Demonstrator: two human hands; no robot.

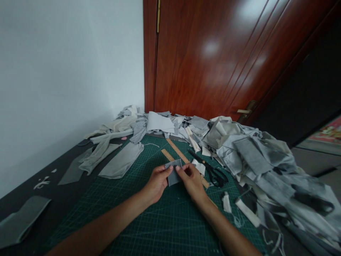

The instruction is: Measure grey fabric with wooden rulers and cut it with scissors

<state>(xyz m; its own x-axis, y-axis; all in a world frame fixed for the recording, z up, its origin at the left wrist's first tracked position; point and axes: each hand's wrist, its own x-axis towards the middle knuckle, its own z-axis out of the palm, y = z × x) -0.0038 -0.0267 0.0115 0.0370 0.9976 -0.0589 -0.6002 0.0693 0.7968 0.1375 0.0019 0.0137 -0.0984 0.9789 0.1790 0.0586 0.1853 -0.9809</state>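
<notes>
A small grey piece of fabric is held between my two hands, just above the green cutting mat. My left hand pinches its left edge with the thumb on top. On the other side, my right hand grips the upper right edge between thumb and fingers. Behind the fabric lie a short wooden ruler and a longer wooden ruler, both partly covered by my hands and the fabric. Black-handled scissors rest on the mat right of my right hand, beside a white scrap.
A large heap of grey and white fabric spreads along the right and back. More cloth pieces lie at the left, with a folded grey piece near the front. A white wall and a wooden door stand behind.
</notes>
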